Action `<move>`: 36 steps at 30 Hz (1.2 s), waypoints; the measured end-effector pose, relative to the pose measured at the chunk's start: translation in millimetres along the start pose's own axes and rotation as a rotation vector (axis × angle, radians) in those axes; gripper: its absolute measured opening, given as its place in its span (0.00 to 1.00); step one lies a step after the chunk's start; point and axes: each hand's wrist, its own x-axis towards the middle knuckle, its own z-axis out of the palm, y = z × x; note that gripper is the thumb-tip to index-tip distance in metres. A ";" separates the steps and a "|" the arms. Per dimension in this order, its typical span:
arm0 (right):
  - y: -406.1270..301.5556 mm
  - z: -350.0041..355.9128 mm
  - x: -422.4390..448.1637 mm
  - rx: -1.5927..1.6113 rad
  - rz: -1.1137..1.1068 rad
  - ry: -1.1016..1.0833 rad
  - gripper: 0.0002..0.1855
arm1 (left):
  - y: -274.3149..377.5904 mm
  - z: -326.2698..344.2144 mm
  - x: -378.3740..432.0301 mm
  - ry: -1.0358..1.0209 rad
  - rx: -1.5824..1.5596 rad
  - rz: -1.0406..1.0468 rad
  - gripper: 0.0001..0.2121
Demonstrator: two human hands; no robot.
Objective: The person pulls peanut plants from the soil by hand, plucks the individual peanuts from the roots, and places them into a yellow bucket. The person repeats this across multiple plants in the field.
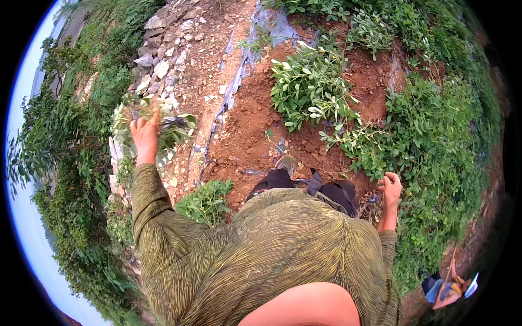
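My left hand (145, 136) is stretched out to the left, gripping a bunch of uprooted leafy plants (175, 136). Bits of dark plastic film hang among its leaves, and blur hides the roots. On the other side, my right hand (391, 188) hangs beside my leg with loosely curled fingers and nothing visible in it. Close by it grow dense green plants (436, 150) with small yellow flowers, apparently peanut plants. Ahead of my feet, a heap of similar leafy plants (312, 85) lies on loose reddish soil (248, 126).
Torn plastic mulch film (234, 89) runs along the bed's left edge. Beyond it lie stony ground (204, 81) and piled rocks (161, 69). A leafy clump (208, 201) is beside my left elbow. Another person (446, 287) with a light hat is at lower right.
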 end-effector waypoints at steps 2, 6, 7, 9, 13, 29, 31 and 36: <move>0.7 5.1 4.8 0.028 0.014 -0.013 0.09 | -66.0 16.9 3.0 0.082 0.375 -0.253 0.29; 29.5 4.4 18.8 0.054 0.104 0.007 0.09 | -43.3 -35.4 49.3 -0.551 0.303 -0.435 0.21; 35.7 3.3 21.2 0.084 0.167 0.009 0.09 | -11.1 -38.5 56.9 -0.491 0.196 -0.365 0.22; 44.6 5.7 29.4 0.125 0.247 0.007 0.08 | 52.5 -9.7 66.9 -0.261 -0.022 -0.161 0.23; 75.7 11.8 69.5 -0.058 0.265 -0.028 0.09 | 197.7 -12.1 94.5 -0.292 -0.265 0.192 0.21; 69.5 114.2 249.2 0.014 0.423 -0.053 0.07 | 570.4 -75.3 302.4 -0.084 -0.495 0.839 0.28; 67.8 136.7 248.3 0.114 0.483 -0.020 0.07 | 627.4 -76.8 327.0 -0.074 -0.458 0.917 0.34; 104.2 199.1 194.5 0.110 0.560 0.237 0.10 | 763.2 -28.8 387.7 -0.101 -0.282 1.091 0.49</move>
